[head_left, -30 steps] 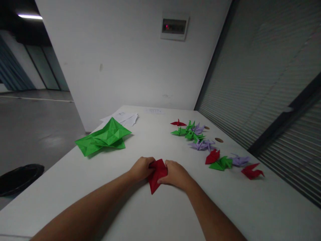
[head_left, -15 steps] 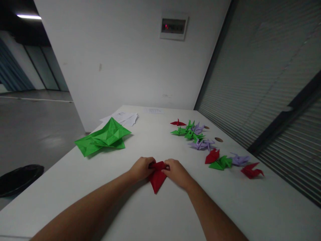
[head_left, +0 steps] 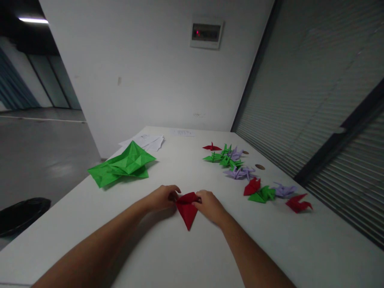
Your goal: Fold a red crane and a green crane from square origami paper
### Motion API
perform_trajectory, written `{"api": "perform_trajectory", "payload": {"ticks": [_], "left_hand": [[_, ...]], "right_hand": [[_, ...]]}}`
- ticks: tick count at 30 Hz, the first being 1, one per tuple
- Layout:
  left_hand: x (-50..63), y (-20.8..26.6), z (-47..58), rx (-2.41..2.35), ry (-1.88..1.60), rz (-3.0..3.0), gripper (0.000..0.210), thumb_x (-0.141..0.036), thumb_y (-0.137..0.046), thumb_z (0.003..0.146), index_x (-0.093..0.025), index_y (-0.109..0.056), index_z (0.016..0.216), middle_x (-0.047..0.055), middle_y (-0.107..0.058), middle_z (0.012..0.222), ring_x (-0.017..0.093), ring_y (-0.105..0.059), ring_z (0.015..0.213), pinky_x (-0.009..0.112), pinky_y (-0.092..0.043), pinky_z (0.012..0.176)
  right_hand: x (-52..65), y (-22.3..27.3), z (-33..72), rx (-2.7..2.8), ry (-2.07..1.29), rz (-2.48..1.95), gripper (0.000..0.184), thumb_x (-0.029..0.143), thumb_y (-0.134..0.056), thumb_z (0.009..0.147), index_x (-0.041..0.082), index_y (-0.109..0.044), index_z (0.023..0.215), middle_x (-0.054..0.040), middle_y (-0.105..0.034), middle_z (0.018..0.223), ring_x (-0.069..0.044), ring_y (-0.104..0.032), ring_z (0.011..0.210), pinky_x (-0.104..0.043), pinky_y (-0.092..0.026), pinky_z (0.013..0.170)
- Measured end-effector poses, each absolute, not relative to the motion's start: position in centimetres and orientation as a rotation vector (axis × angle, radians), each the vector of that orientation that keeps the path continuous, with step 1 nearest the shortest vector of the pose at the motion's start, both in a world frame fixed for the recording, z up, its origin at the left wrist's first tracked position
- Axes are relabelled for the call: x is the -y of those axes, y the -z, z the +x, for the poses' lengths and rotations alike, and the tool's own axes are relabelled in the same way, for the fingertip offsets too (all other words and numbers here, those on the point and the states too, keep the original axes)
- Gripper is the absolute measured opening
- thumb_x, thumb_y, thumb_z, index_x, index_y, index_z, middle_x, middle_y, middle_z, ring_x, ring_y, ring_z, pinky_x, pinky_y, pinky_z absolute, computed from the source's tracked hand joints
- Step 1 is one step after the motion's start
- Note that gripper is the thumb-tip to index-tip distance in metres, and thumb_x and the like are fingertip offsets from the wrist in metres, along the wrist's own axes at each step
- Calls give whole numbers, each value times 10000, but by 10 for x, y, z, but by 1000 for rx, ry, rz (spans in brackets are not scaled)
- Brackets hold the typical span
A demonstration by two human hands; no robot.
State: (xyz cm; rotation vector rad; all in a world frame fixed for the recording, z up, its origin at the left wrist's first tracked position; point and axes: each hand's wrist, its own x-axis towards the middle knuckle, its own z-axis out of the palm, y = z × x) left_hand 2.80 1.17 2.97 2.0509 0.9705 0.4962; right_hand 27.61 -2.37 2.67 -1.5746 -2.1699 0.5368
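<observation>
A piece of red origami paper (head_left: 188,214), folded into a kite shape with its point towards me, lies on the white table between my hands. My right hand (head_left: 209,205) pinches its upper right edge between thumb and fingers. At the upper left corner, my left hand (head_left: 163,197) has its fingers curled in against the paper; the fingertips are partly hidden. A darker fold shows across the top of the red paper.
Creased green paper sheets (head_left: 126,164) lie at left, with printed white papers (head_left: 150,142) behind. Several folded cranes spread along the right: green (head_left: 264,195), purple (head_left: 240,173) and red (head_left: 298,204). A black-lined bin (head_left: 24,214) stands beyond the table's left edge.
My left hand has shifted slightly left, and the top of the red paper looks wider, with its upper fold more visible. My right hand stays at the right edge.
</observation>
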Motion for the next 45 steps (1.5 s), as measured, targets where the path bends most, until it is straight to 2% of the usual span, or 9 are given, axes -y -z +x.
{"api": "perform_trajectory", "payload": {"ticks": [3, 8, 11, 18, 22, 26, 32, 37, 45], "left_hand": [[-8, -30, 35, -1061, -509, 2106, 331, -113, -600, 726, -171, -694, 1038, 28, -772, 853, 185, -714, 767, 252, -505, 680], [-8, -30, 39, -1077, -540, 2103, 305, -95, -580, 711, -173, -718, 972, 18, -765, 859, 175, -691, 781, 249, -498, 702], [-9, -28, 38, -1055, -573, 2065, 266, -114, -599, 723, -165, -717, 955, 23, -759, 858, 173, -678, 783, 254, -494, 712], [-9, -27, 39, -996, -618, 2010, 163, -192, -646, 763, -155, -725, 900, 25, -733, 810, 162, -631, 738, 251, -470, 679], [-10, -24, 40, -962, -690, 1924, 143, -235, -674, 764, -149, -715, 871, 29, -714, 794, 160, -612, 726, 257, -466, 677], [-10, -22, 41, -906, -756, 1824, 187, -322, -725, 770, -150, -697, 840, 27, -694, 778, 153, -599, 723, 265, -463, 692], [-11, -19, 45, -795, -875, 1573, 345, -414, -835, 704, -145, -655, 824, 6, -651, 733, 130, -578, 678, 263, -445, 666], [-10, -20, 44, -714, -909, 1445, 427, -394, -902, 656, -136, -653, 889, -14, -637, 718, 112, -573, 645, 261, -442, 659], [-4, -27, 44, -654, -904, 1396, 403, -392, -921, 645, -124, -664, 801, 27, -685, 750, 141, -609, 688, 288, -460, 681]], "right_hand": [[24, -27, 275, 2160, -538, -1617, 66, 165, -690, 816, 175, -755, 825, -53, -720, 831, -179, -630, 758, -260, -376, 662], [24, -27, 275, 2136, -527, -1608, 51, 196, -710, 823, 168, -739, 791, -54, -710, 785, -173, -611, 689, -265, -363, 616], [24, -28, 276, 2144, -517, -1596, 116, 219, -717, 829, 164, -711, 727, -50, -689, 753, -167, -590, 654, -268, -356, 597], [25, -33, 275, 2099, -588, -1521, 99, 179, -695, 841, 164, -691, 743, -25, -659, 765, -159, -568, 684, -266, -376, 641], [23, -34, 275, 2066, -572, -1441, 185, 154, -702, 832, 174, -606, 675, 4, -583, 746, -151, -526, 709, -259, -373, 664], [20, -33, 275, 1992, -633, -1359, 208, 154, -678, 847, 185, -567, 673, 8, -557, 772, -157, -526, 751, -262, -403, 710], [17, -31, 276, 1888, -747, -1251, 83, 178, -655, 851, 181, -641, 770, -14, -610, 830, -180, -568, 812, -283, -443, 770], [16, -29, 276, 1821, -791, -1185, 70, 224, -657, 850, 180, -650, 796, -16, -605, 819, -187, -577, 809, -290, -456, 763], [18, -28, 274, 1782, -842, -1146, 111, 283, -656, 858, 187, -638, 805, -25, -616, 846, -190, -584, 828, -281, -466, 760]]}}
